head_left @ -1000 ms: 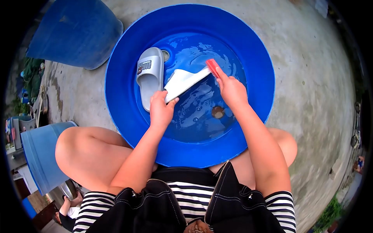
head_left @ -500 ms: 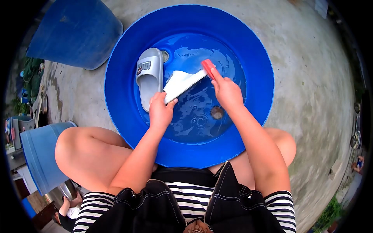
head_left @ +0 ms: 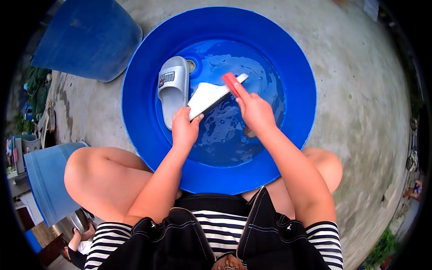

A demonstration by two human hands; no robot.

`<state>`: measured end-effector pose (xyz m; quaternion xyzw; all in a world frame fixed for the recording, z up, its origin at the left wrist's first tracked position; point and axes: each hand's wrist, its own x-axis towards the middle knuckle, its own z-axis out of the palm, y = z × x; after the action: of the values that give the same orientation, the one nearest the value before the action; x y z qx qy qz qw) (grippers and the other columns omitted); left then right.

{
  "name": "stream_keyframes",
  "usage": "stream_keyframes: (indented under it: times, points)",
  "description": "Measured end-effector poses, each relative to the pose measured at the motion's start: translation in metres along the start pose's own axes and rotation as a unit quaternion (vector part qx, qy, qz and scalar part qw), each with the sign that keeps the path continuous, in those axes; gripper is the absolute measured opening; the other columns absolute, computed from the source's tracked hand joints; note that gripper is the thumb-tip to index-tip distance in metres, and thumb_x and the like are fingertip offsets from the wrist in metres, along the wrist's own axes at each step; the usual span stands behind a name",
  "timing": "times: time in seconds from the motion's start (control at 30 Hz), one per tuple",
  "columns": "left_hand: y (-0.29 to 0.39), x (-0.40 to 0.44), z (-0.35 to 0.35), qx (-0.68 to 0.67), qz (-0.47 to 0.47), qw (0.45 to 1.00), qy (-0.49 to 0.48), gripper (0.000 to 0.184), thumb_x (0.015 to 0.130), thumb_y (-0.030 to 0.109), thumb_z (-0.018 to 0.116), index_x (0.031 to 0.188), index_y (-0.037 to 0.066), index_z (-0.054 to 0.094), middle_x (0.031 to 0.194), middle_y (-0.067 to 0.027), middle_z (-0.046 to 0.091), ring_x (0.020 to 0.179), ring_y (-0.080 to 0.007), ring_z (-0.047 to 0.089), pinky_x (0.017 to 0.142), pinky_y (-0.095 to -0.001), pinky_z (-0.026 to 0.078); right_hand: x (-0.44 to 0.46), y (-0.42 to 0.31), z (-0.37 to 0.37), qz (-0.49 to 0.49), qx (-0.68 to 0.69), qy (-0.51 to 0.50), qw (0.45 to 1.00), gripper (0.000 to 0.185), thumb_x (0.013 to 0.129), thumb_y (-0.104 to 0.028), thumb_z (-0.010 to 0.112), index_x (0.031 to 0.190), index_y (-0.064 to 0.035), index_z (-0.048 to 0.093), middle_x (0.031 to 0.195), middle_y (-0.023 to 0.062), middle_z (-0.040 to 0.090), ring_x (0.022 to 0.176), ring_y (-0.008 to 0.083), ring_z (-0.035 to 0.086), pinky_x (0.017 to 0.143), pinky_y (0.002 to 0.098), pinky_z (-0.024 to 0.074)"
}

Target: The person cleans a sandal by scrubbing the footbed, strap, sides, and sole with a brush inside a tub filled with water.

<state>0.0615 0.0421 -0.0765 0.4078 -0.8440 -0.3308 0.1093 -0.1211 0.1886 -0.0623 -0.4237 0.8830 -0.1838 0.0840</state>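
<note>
My left hand [head_left: 185,125] is closed on the near end of a white slide sandal [head_left: 208,96], which is tilted on its side above the water [head_left: 229,144]. In my right hand [head_left: 255,110] is a red scrubbing brush [head_left: 231,84], its bristle side against the edge of the sandal near the far end. A second slide sandal [head_left: 174,96], grey-white with a dark emblem on its strap, leans against the left inner wall of the round blue tub [head_left: 297,94]. Shallow water covers the tub's bottom.
The tub stands between my bent knees on concrete ground [head_left: 360,112]. A large blue barrel [head_left: 85,40] is at the upper left, and a lighter blue bucket [head_left: 54,180] lies beside my left knee. Part of another person [head_left: 81,240] shows at the lower left.
The red brush has moved left along the sandal's edge, away from its far tip. My left hand and the sandal have shifted only slightly.
</note>
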Motion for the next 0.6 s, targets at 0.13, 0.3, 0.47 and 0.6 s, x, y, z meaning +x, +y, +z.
stream_keyframes:
  times: [0.13,0.3,0.47,0.6]
  points:
    - [-0.010,0.000,0.004,-0.020,-0.012,1.000,-0.003,0.039,0.085,0.017,0.081,0.114,-0.006,0.068,0.107,-0.0207,0.066,0.106,-0.0420,0.060,0.094,-0.0457,0.049,-0.040,-0.046,0.004,-0.182,0.067,-0.044,0.980,0.049,0.098,-0.030,0.067,0.146,-0.0291,0.056,0.076,0.0121,0.056,0.066,0.0333,0.065,0.060,0.0461,0.0546]
    - [-0.003,0.003,-0.003,-0.022,-0.020,1.000,-0.009,0.040,0.085,0.017,0.081,0.115,-0.006,0.068,0.107,-0.0205,0.066,0.105,-0.0420,0.060,0.093,-0.0458,0.049,0.015,0.019,-0.009,0.078,-0.020,-0.033,0.996,0.044,0.105,-0.030,0.055,0.149,-0.0297,0.053,0.090,0.0178,0.069,0.079,0.0378,0.069,0.070,0.0501,0.0551]
    - [-0.008,0.000,0.006,-0.005,0.026,0.999,0.029,0.037,0.086,0.019,0.080,0.109,-0.007,0.067,0.100,-0.0233,0.064,0.094,-0.0421,0.063,0.085,-0.0444,0.050,0.001,0.006,0.001,0.009,0.007,0.010,1.000,0.043,0.103,-0.027,0.058,0.146,-0.0257,0.055,0.084,0.0160,0.065,0.074,0.0375,0.067,0.068,0.0496,0.0551]
    - [-0.011,-0.003,0.005,-0.014,0.043,0.999,0.021,0.036,0.087,0.017,0.080,0.110,-0.008,0.067,0.101,-0.0225,0.064,0.093,-0.0419,0.062,0.084,-0.0445,0.050,-0.036,-0.041,0.005,-0.167,0.061,-0.055,0.983,0.049,0.100,-0.030,0.065,0.148,-0.0299,0.053,0.079,0.0125,0.057,0.069,0.0340,0.066,0.061,0.0471,0.0545]
